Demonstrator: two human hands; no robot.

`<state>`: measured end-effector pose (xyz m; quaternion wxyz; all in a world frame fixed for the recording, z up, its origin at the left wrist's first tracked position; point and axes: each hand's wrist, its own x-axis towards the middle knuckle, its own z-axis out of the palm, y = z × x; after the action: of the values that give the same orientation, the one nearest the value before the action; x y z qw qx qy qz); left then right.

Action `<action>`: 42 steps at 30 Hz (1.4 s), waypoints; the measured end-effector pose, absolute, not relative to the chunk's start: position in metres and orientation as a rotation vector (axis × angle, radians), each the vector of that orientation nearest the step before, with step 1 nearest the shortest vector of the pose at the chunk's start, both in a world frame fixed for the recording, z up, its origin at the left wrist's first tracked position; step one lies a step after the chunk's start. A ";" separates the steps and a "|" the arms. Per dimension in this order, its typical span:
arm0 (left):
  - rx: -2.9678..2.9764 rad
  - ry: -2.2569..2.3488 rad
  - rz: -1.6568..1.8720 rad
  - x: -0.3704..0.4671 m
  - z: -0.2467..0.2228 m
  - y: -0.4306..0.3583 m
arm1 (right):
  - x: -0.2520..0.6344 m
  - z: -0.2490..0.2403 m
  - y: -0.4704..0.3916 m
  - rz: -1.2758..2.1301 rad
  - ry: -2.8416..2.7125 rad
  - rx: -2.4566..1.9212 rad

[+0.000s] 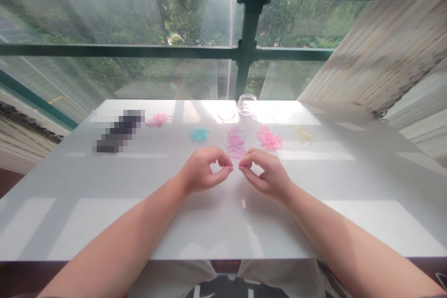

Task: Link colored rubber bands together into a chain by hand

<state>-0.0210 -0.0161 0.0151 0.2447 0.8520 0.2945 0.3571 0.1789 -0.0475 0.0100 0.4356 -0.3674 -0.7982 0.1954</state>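
Note:
My left hand [209,170] and my right hand [265,172] meet almost tip to tip above the middle of the white table. Each pinches thumb against forefinger; whatever lies between the fingertips is too small to make out. Just beyond them is a pile of thin purple loops or strands [236,142], partly behind the fingers. To its right lie a bright pink pile [268,138] and a pale yellow pile [303,135]. On the left are a turquoise pile [199,135] and a pinkish-red pile [159,120], all of similar thin strands.
A clear round container [247,104] stands near the table's far edge, with a clear round lid-like piece [226,114] beside it. A blurred-out dark object [120,131] lies at the back left. Behind the white table [104,205] are a green-framed window and a curtain [377,32].

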 end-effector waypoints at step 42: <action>2.379 0.697 1.055 -0.021 0.014 -0.015 | 0.179 0.011 -0.050 0.438 -2.010 -0.897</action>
<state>-0.0207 -0.0152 0.0141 0.2219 0.8610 0.2521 0.3818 0.1794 -0.0500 0.0114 0.4336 -0.3602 -0.8070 0.1760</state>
